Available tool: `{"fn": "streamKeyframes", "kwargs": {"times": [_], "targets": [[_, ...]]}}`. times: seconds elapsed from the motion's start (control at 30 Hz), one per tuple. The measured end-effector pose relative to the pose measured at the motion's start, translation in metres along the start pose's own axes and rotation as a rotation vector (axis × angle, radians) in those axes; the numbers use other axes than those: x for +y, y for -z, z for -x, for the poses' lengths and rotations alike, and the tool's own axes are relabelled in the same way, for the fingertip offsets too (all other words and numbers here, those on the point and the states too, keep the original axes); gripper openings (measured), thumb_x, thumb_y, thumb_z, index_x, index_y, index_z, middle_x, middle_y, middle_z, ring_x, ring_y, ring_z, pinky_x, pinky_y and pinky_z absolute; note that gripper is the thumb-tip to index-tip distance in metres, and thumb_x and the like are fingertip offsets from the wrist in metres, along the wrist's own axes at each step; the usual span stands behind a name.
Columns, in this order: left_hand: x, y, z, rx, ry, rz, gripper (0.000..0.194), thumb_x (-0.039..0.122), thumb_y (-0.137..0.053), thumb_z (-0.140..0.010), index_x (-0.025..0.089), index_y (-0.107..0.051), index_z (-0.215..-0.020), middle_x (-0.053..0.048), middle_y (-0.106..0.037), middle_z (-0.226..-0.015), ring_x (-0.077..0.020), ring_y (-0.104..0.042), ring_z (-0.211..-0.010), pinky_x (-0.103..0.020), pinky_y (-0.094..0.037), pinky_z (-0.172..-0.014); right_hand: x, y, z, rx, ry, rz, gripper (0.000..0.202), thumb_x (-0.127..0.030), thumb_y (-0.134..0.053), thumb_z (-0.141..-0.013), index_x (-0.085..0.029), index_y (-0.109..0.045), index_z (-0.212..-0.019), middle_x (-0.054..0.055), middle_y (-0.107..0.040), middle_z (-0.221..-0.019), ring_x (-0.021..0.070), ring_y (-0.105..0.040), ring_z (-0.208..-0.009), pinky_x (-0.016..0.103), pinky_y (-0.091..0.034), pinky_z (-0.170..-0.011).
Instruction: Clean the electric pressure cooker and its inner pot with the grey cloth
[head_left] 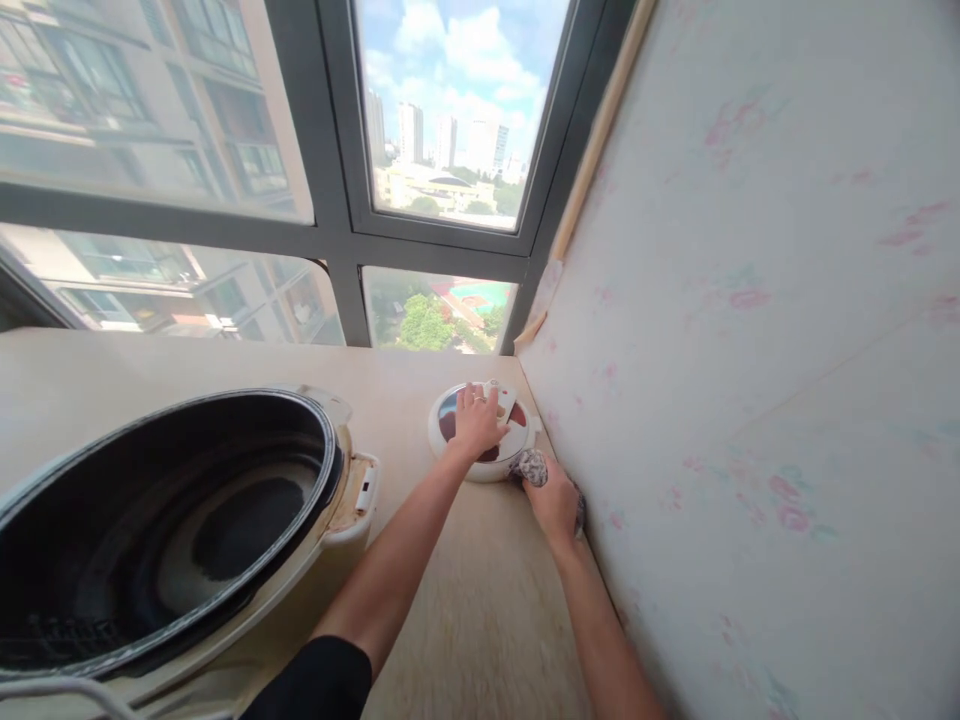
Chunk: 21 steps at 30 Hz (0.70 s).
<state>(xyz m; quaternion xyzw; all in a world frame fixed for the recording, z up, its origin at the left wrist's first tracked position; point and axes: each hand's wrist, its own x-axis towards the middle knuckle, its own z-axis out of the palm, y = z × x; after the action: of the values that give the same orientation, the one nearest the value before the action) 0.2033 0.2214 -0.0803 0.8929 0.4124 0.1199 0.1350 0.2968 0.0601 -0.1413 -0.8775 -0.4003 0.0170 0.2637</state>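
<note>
Your left hand lay open, flat on the round white lid in the counter's far corner, near the papered wall. Your right hand gripped a patterned cloth against the lid's rim. Bare counter separated it from the open cooker.

Left arm: black short sleeve at upper arm. Ring on left hand. Right arm bare.
</note>
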Motion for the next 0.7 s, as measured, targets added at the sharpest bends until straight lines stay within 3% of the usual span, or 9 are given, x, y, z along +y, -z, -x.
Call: {"fn": "streamKeyframes", "kwargs": {"times": [0.13,0.3,0.5,0.7], "targets": [[-0.005,-0.016,-0.017,-0.025,-0.055,-0.051,0.066,0.042,-0.077,-0.077,0.018,-0.056,-0.135,-0.019,-0.050,-0.149,-0.0379,-0.035,-0.145,-0.053,-0.022,-0.119,0.009,-0.009,0.003,0.012,0.160,0.014,0.053,-0.022,-0.064,-0.081,-0.023,-0.058,-0.134,0.010,-0.068,-0.130,0.0267,-0.064,-0.119,0.035,-0.050,-0.100],[-0.011,-0.023,-0.029,0.004,-0.069,-0.060,0.052,0.052,-0.071,-0.082,0.017,-0.063,-0.120,-0.019,-0.056,-0.137,-0.0351,-0.046,-0.129,-0.047,-0.039,-0.105,0.014,-0.012,0.009,0.023,0.258,0.071,0.063,-0.017,-0.066,-0.078,-0.017,-0.053,-0.139,0.016,-0.065,-0.132,0.0305,-0.061,-0.122,0.041,-0.048,-0.104],[-0.016,-0.028,-0.022,0.057,-0.080,0.016,0.040,0.051,-0.063,-0.090,0.018,-0.065,-0.113,-0.016,-0.062,-0.129,-0.0331,-0.046,-0.127,-0.047,-0.036,-0.106,0.020,-0.010,0.022,0.071,0.151,-0.138,0.043,-0.020,-0.061,-0.080,-0.026,-0.063,-0.123,0.013,-0.073,-0.120,0.0334,-0.065,-0.114,0.045,-0.050,-0.102],[-0.020,-0.024,-0.004,0.156,-0.035,0.214,0.029,0.046,-0.064,-0.089,0.021,-0.068,-0.103,-0.012,-0.066,-0.118,-0.0309,-0.050,-0.120,-0.043,-0.037,-0.103,0.025,0.005,0.043,0.207,-0.095,-0.574,0.044,-0.044,-0.067,-0.071,-0.022,-0.067,-0.110,0.012,-0.077,-0.101,0.0314,-0.072,-0.092,0.043,-0.058,-0.085]]}}
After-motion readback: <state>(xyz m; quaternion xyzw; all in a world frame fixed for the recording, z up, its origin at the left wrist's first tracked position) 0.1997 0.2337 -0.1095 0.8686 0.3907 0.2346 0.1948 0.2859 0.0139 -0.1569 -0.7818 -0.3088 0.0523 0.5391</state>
